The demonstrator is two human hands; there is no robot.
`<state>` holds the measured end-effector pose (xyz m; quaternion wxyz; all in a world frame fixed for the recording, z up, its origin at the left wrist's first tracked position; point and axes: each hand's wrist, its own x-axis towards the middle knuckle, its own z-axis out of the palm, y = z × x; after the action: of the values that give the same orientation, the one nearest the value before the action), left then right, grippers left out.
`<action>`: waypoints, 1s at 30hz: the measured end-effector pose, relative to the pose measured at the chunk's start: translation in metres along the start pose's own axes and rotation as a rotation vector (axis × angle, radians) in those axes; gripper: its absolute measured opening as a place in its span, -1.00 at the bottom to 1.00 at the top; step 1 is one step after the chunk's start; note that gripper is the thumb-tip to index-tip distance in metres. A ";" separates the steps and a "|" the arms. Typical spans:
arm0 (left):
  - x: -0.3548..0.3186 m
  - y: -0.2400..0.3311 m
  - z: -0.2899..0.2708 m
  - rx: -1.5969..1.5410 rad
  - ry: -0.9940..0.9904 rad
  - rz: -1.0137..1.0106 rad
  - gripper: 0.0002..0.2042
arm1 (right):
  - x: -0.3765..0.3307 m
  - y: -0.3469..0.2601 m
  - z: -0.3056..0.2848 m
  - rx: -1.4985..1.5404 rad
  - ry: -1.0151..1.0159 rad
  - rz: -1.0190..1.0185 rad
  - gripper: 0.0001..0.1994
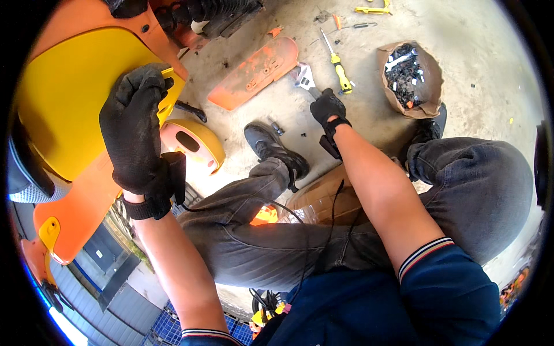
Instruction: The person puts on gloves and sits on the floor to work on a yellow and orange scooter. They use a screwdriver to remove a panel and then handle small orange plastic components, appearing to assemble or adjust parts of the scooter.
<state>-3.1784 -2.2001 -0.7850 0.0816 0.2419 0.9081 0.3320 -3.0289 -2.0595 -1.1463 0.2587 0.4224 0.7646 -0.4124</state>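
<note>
My left hand (135, 124), in a black glove, is raised in front of a large yellow plastic panel (69, 86) on an orange body. Its fingers are curled closed, and a narrow yellow plastic edge (167, 72) shows at the fingertips. Whether that edge belongs to the panel I cannot tell. Low over the floor, my gloved right hand (329, 108) grips the handle of an adjustable wrench (304, 76), its silver head pointing away from me. The wrench head is close to the end of a scuffed orange plastic cover (254, 74) lying on the concrete.
A yellow-handled screwdriver (340, 74) lies beyond the wrench. To the right stands a brown paper bag (437, 86) holding small dark parts. An orange-yellow shell (196, 144) sits below the panel. Cables cross my lap, and a cardboard box (320, 193) is between my legs.
</note>
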 end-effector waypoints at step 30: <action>-0.001 0.026 0.001 0.066 0.449 0.243 -0.80 | 0.036 -0.093 -0.057 0.395 0.081 -0.579 -0.56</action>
<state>-3.1678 -2.1829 -0.7691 -0.1705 0.2720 0.8781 0.3548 -3.1302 -2.0239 -1.1046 0.0139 0.2462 0.7676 -0.5916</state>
